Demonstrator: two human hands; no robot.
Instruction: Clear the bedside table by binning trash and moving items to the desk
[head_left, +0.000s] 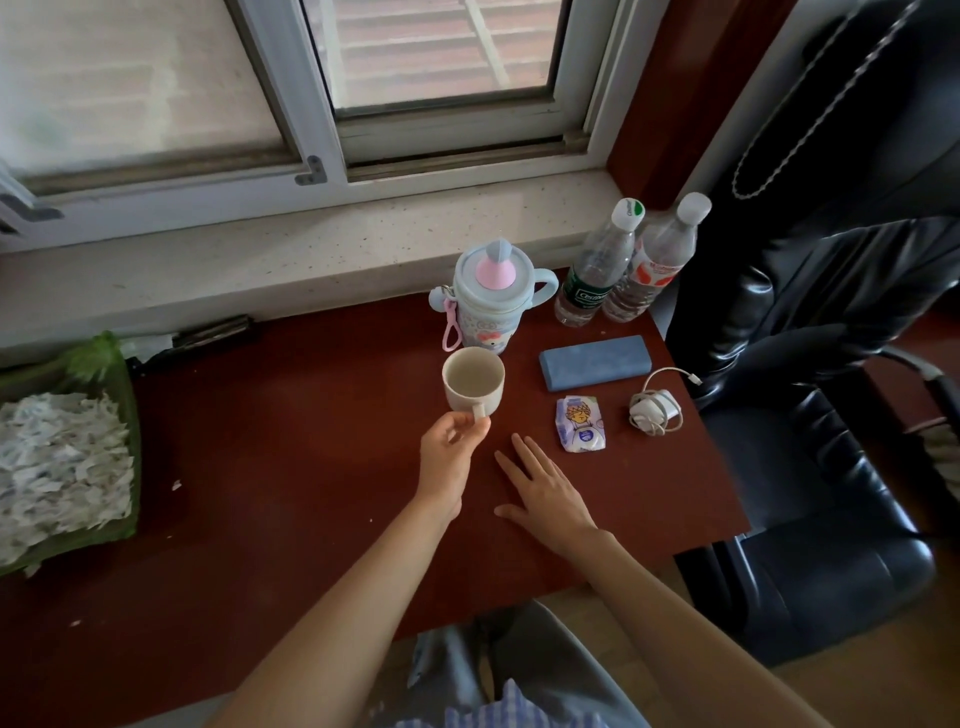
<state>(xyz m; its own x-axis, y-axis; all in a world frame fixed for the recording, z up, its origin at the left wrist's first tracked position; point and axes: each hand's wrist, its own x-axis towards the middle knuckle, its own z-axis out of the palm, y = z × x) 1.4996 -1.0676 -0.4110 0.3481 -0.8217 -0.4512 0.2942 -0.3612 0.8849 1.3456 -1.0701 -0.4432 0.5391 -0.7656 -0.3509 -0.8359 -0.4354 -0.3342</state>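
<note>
Cream mug (474, 385), dark red desk (291, 467), blue case (595, 361), green-lined bin (122, 395)

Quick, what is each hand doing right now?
Left hand: fingers pinch the handle of the cream mug, holding it.
Right hand: open, fingers straight, lying flat on the red table, holding nothing.

Green tray (124, 410) of paper shreds cut by the left edge; bottle labels too blurred to read

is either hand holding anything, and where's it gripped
The left hand pinches the cream mug by its handle, low on the side nearest the person. The right hand lies flat on the red desk, holding nothing.
</note>
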